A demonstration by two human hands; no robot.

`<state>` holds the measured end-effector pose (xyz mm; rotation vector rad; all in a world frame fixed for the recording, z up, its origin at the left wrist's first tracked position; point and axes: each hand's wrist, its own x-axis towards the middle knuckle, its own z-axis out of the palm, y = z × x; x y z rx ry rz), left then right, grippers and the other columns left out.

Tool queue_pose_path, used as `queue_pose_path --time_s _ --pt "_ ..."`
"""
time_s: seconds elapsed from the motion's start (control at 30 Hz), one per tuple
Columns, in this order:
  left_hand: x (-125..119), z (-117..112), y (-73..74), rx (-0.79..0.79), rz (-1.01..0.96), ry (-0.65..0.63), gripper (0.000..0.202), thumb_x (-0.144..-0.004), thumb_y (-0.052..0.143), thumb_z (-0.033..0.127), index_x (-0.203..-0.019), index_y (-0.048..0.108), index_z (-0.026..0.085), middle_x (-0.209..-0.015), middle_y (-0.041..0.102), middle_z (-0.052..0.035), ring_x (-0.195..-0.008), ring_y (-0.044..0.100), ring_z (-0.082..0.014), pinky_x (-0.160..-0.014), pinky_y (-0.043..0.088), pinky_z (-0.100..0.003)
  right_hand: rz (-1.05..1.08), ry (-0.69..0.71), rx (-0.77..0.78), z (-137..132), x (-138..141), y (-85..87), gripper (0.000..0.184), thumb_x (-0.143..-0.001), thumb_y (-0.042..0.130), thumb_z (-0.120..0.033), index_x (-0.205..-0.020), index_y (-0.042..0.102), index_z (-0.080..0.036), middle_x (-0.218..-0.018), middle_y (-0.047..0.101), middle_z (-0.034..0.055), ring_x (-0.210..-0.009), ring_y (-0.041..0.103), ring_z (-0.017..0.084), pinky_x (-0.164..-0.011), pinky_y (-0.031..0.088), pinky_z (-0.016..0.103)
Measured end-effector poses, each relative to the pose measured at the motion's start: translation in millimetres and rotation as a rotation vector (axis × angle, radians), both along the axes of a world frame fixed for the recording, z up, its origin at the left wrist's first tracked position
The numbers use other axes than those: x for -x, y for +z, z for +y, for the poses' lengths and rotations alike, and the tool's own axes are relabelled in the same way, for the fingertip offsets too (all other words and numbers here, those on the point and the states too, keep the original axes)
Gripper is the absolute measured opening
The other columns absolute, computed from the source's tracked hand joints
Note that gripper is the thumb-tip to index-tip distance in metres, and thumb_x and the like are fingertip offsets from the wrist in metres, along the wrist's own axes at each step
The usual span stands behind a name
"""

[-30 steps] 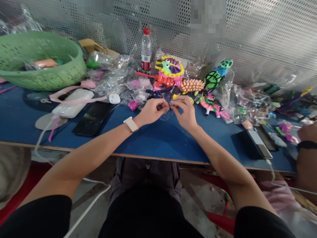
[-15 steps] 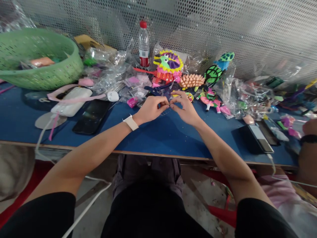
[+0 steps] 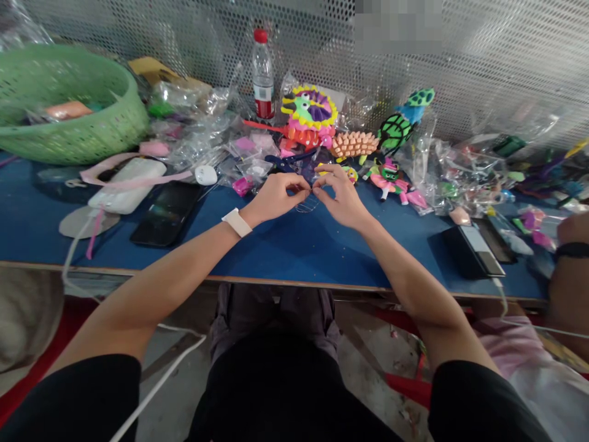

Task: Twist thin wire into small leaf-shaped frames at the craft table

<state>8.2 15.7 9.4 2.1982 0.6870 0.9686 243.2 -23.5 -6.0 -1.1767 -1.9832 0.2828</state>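
My left hand point(image 3: 281, 195) and my right hand point(image 3: 339, 193) meet just above the blue table, each with thumb and forefinger pinched. A thin looped wire point(image 3: 306, 207) shows beneath and between the fingertips; the bit inside the pinches is too small to see clearly. Right behind my hands lie dark blue pliers point(image 3: 288, 164) and a small yellow clay figure point(image 3: 352, 174), partly covered by my right hand. Further back stand a yellow-rimmed clay figure point(image 3: 315, 109) and a spiky tan clay piece point(image 3: 354, 145).
A green basket point(image 3: 105, 132), a white power bank point(image 3: 131, 184) and a black phone point(image 3: 166, 215) are at left. A red-capped bottle point(image 3: 263, 80) stands behind. Plastic bags point(image 3: 453, 172) and a propped phone point(image 3: 478, 248) lie right, near another person's arm point(image 3: 570, 270).
The view has shifted slightly. My fingertips stay close together with a small gap, and the looped wire below them shows more clearly.
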Motion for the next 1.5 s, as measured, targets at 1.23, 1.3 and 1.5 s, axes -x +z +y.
queue_pose_path --time_s 1.23,1.3,1.5 --pt "-2.2 -0.5 0.6 0.326 -0.108 -0.161 0.019 -0.101 0.087 0.033 -0.092 0.079 0.019 -0.071 0.075 -0.0034 -0.063 0.072 -0.0166 -0.065 0.064 -0.032 -0.085 0.103 -0.115 -6.9 -14.2 24.9 0.006 -0.101 0.082 -0.039 -0.099 0.087 -0.036 -0.112 0.087 0.0050 -0.114 0.075 0.036 -0.114 0.057 0.068" --pt "-2.8 -1.8 0.6 0.336 -0.111 -0.171 0.014 -0.101 0.085 0.028 -0.091 0.079 0.019 -0.070 0.075 -0.0035 -0.063 0.072 -0.0166 -0.065 0.065 -0.033 -0.132 0.129 -0.147 -5.0 -16.9 24.0 0.011 -0.104 0.079 -0.039 -0.097 0.088 -0.038 -0.109 0.087 0.0044 -0.112 0.074 0.036 -0.113 0.055 0.070" --pt "-4.3 -3.2 -0.5 0.301 -0.109 -0.163 0.016 -0.101 0.084 0.028 -0.089 0.077 0.020 -0.070 0.075 -0.0032 -0.062 0.072 -0.0162 -0.065 0.065 -0.033 -0.202 0.129 -0.140 -5.7 -20.2 24.4 0.013 -0.107 0.078 -0.044 -0.103 0.090 -0.040 -0.112 0.086 0.0049 -0.117 0.071 0.037 -0.114 0.052 0.071"
